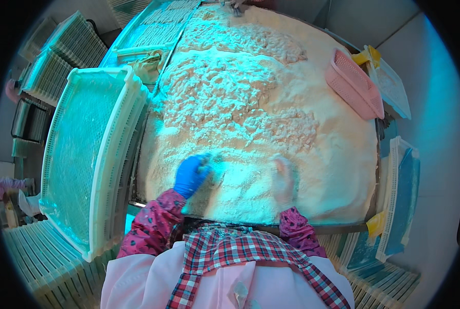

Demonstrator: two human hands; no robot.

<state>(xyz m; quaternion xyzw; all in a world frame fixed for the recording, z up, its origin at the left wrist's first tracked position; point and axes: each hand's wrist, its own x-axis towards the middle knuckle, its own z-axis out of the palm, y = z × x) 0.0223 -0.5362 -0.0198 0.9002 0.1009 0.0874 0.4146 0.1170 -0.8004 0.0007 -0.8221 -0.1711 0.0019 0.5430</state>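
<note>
A broad table holds a thick bed of pale, flour-like powder (338, 170). Across its middle lie many lumpy, powder-coated pieces (225, 87); their kind I cannot make out. My left hand (191, 176), in a blue glove, is down at the near part of the bed with its fingers curled. Whatever might be inside those fingers is hidden. To its right, my right hand (283, 181) looks pale and powdery and hovers at or just over the powder. Motion smears its fingers, so I cannot see whether they hold anything.
Stacked white mesh trays (81, 154) stand close at the left. A pink perforated basket (354, 85) sits on the right edge, beside a white tray (389, 85). Rows of pale strips fill a tray (160, 26) at the far left. Another tray (394, 201) leans at the right.
</note>
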